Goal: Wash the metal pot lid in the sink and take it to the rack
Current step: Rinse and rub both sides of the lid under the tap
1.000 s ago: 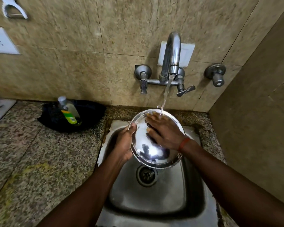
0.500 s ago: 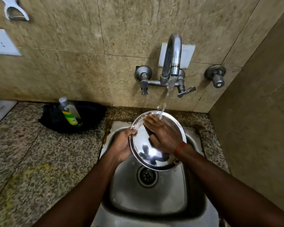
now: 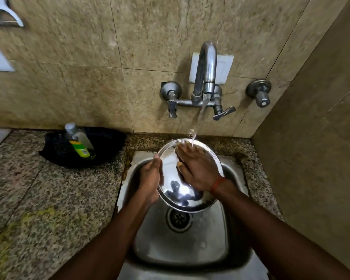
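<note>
A round shiny metal pot lid is held tilted over the steel sink, under the running water from the wall tap. My left hand grips the lid's left rim. My right hand lies flat on the lid's inner face, fingers spread, with the water stream striking near its fingertips. The rack is not in view.
A dish-soap bottle stands in a black bowl on the granite counter to the left of the sink. A tiled wall closes the right side. The drain lies below the lid.
My right hand has slid up the lid toward the water stream. My left hand has shifted along the left rim. The view has dropped slightly.
</note>
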